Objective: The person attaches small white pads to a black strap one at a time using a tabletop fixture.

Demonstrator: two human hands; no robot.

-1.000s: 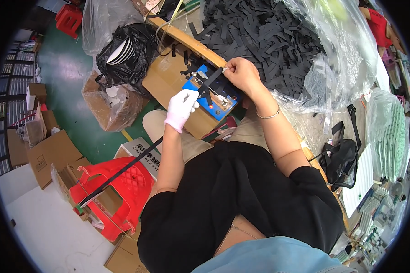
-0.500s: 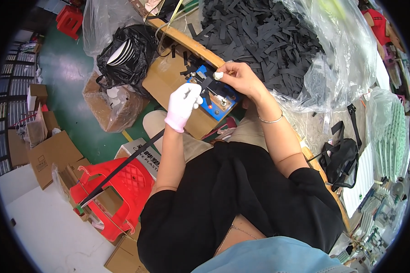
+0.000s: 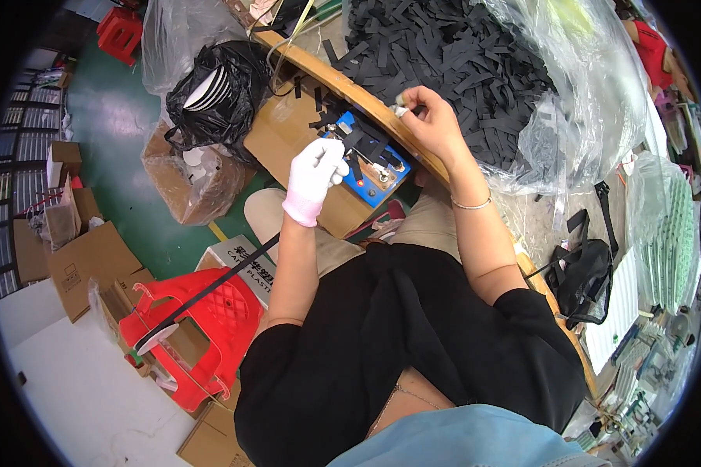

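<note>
My left hand (image 3: pixel 313 180), in a white glove with a pink cuff, is closed in a pinch at the left side of a blue fixture (image 3: pixel 354 183). A long black strap (image 3: pixel 210 286) runs up to it and disappears behind the wrist; the grip itself is partly hidden. My right hand (image 3: pixel 436 124) is bare apart from white covers on the thumb and index fingertips. It hovers over the wooden table edge, those tips slightly apart and nothing visible between them. Short black strips (image 3: pixel 358 142) lie on the fixture, which rests on a cardboard box (image 3: pixel 280 128).
A large heap of cut black strips (image 3: pixel 444 62) lies in clear plastic on the table. The strap comes off a white reel (image 3: pixel 157 340) at a red stool (image 3: pixel 226 311). A black bag (image 3: pixel 245 78) tops an open carton (image 3: pixel 175 183) at left. A black pouch (image 3: pixel 584 272) lies at right.
My right hand has moved off the fixture, to the right and toward the table edge, and its fingertips have parted. My left hand has barely shifted. More of the white reel shows.
</note>
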